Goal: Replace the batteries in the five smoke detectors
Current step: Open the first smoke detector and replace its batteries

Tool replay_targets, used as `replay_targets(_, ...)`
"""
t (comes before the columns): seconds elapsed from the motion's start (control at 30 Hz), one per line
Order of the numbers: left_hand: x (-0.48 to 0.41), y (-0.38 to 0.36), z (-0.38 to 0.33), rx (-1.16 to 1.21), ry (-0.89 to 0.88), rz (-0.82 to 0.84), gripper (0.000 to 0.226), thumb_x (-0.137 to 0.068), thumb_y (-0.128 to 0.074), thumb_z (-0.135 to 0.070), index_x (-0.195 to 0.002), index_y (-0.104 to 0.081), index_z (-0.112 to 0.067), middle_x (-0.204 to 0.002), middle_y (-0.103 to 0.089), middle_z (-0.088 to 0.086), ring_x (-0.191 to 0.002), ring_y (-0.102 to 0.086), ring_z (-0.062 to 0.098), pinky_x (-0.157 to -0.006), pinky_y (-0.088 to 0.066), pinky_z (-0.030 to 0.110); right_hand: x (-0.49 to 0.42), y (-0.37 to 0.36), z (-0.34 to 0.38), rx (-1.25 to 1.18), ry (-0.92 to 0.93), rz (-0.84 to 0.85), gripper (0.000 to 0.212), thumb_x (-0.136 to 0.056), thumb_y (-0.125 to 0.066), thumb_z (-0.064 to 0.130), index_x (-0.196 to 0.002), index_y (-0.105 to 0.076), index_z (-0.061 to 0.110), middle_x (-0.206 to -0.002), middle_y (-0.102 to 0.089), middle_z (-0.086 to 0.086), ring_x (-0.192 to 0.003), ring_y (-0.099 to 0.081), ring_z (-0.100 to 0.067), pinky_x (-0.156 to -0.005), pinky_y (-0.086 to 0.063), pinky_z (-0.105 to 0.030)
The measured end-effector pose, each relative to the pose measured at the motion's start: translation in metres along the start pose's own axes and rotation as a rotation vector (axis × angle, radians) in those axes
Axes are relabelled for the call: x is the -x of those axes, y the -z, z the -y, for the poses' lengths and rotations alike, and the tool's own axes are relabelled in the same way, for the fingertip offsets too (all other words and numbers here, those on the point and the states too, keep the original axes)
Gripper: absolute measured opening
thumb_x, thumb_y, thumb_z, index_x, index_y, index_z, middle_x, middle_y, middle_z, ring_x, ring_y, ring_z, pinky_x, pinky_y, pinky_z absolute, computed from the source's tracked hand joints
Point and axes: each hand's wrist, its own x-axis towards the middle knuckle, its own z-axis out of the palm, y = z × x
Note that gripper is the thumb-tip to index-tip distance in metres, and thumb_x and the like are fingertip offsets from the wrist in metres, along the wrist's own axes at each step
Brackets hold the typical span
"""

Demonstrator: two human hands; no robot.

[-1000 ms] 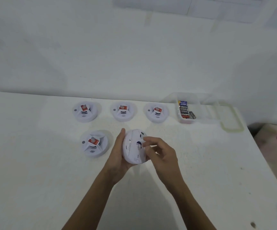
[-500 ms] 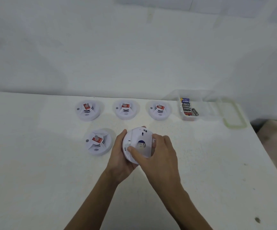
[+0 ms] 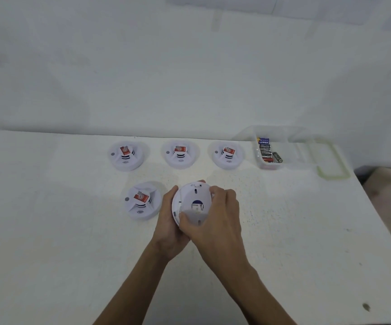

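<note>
I hold a white smoke detector [image 3: 193, 195] upside down above the table, its back facing me with a dark opening at the middle. My left hand [image 3: 170, 225] grips its left rim from below. My right hand [image 3: 215, 215] wraps over its right side, thumb on the back plate. Three detectors with red labels stand in a row behind: one on the left [image 3: 126, 156], a middle detector [image 3: 180, 154] and one on the right [image 3: 227, 155]. A fourth red-labelled detector [image 3: 142, 200] sits just left of my left hand.
A clear plastic box [image 3: 290, 158] with several batteries [image 3: 266, 150] stands at the back right of the white table [image 3: 49, 231]. Its green-rimmed lid [image 3: 331, 160] lies beside it near the table's right edge. A wall rises directly behind the table.
My right hand has moved from fingertips touching the detector's back to gripping over its right side. The detector has turned so its back faces me more squarely.
</note>
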Motion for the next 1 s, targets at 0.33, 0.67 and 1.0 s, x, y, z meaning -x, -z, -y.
replay_targets(0.33,0.002,-0.001,-0.002,-0.024,0.002,-0.031,0.054,-0.093,-0.023,-0.048,-0.125,-0.055,-0.019,-0.114,-0.067,0.010,-0.103,-0.064,0.026,-0.084,-0.056,0.037,0.000,0.003,0.000,0.025,0.023,0.033,0.076,-0.079,-0.064,0.055,-0.138,-0.026,0.025,-0.131,-0.034,0.004,-0.120,-0.033,-0.009,-0.099,-0.040,-0.023)
replay_targets(0.67,0.006,-0.005,0.005,-0.122,-0.148,-0.070,0.042,-0.084,-0.030,-0.044,-0.108,-0.059,-0.026,-0.089,-0.075,-0.004,-0.085,-0.071,0.014,-0.069,-0.058,0.026,-0.003,0.004,0.010,0.054,0.022,0.043,0.079,-0.083,-0.060,0.052,-0.143,-0.017,0.024,-0.139,-0.028,0.002,-0.126,-0.030,-0.011,-0.108,-0.035,-0.027)
replay_targets(1.0,0.006,0.008,-0.006,0.160,-0.056,0.004,0.055,-0.096,-0.026,-0.046,-0.099,-0.074,-0.021,-0.103,-0.071,0.012,-0.092,-0.069,0.029,-0.071,-0.058,0.044,-0.015,0.020,-0.032,-0.591,0.029,-0.055,0.025,-0.083,-0.068,0.020,-0.099,-0.049,0.026,-0.100,-0.061,0.012,-0.092,-0.061,-0.006,-0.071,-0.051,-0.013)
